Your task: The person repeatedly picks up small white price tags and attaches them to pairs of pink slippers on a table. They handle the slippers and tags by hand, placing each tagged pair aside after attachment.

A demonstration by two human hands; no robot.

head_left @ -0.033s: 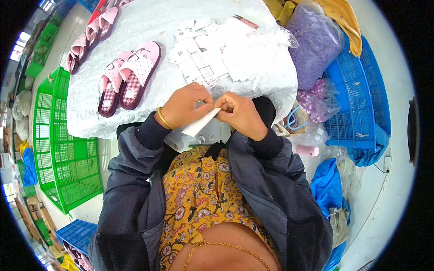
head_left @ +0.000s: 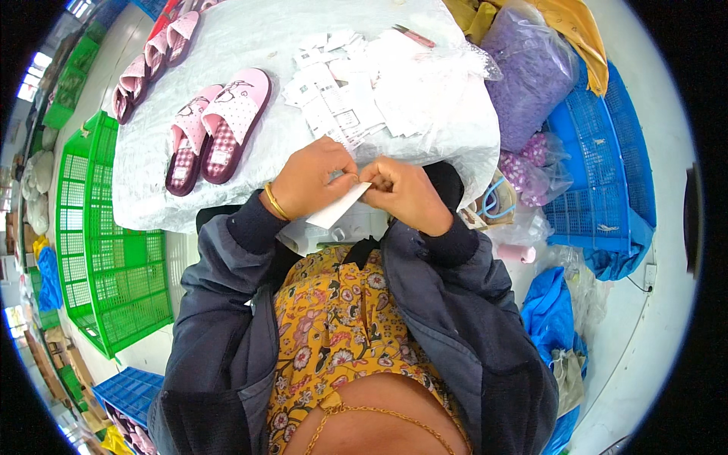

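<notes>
Over the near edge of the table, my left hand (head_left: 315, 180) and my right hand (head_left: 408, 193) meet with fingertips pinched. Between them is a white paper card (head_left: 339, 206), tilted, its loose end hanging toward my lap. Both hands grip it near its upper corner; the fingers hide whatever else is there. Just beyond lies a loose pile of printed paper cards (head_left: 334, 102), beside a heap of white pieces (head_left: 409, 91) too bright to make out. A pair of pink slippers (head_left: 236, 114) with checked insoles rests to the left of my hands.
More pink slippers (head_left: 180, 34) line the table's far left edge. Small red-handled snips (head_left: 414, 36) lie at the back. A green plastic crate (head_left: 114, 243) stands left, a blue crate (head_left: 584, 174) right. A clear bag of purple material (head_left: 525, 72) bulges against the table.
</notes>
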